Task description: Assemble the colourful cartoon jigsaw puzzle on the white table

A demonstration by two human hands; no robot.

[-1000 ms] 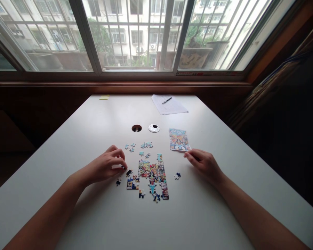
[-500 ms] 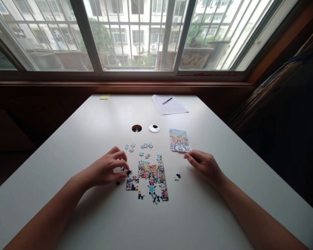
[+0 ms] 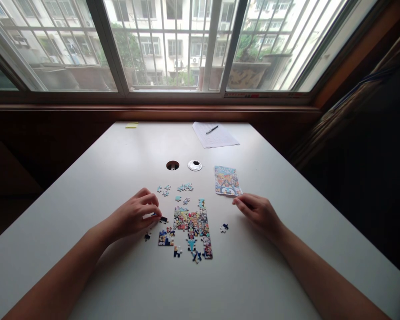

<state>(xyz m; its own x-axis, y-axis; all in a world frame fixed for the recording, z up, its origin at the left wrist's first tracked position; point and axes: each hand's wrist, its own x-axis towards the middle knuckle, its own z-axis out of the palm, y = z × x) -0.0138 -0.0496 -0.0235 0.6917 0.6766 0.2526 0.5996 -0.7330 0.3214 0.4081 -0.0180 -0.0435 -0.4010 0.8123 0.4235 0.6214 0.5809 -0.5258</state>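
A partly joined jigsaw puzzle point(image 3: 190, 220) lies on the white table, with gaps in its lower half. To its left, my left hand point(image 3: 138, 211) pinches a dark puzzle piece point(image 3: 163, 219) between thumb and fingertips, just above the tabletop. A small joined section point(image 3: 166, 238) and a loose dark piece point(image 3: 147, 237) lie below that hand. My right hand point(image 3: 258, 211) rests on the table at the right, fingers curled closed; what they hold, if anything, is hidden. It is by the lower corner of a picture sheet point(image 3: 227, 180). One loose piece point(image 3: 224, 228) lies between puzzle and right hand.
Several light blue pieces point(image 3: 186, 187) lie beyond the puzzle. Farther back are a cable hole point(image 3: 172, 165), a round metal cover point(image 3: 195, 165), papers point(image 3: 216, 138) with a pen point(image 3: 212, 130), and yellow sticky notes point(image 3: 131, 125). A barred window stands behind the table.
The view has shifted slightly. My left thumb and fingers have drawn closer together around the dark puzzle piece. My right hand keeps nearly the same pose beside the picture sheet.
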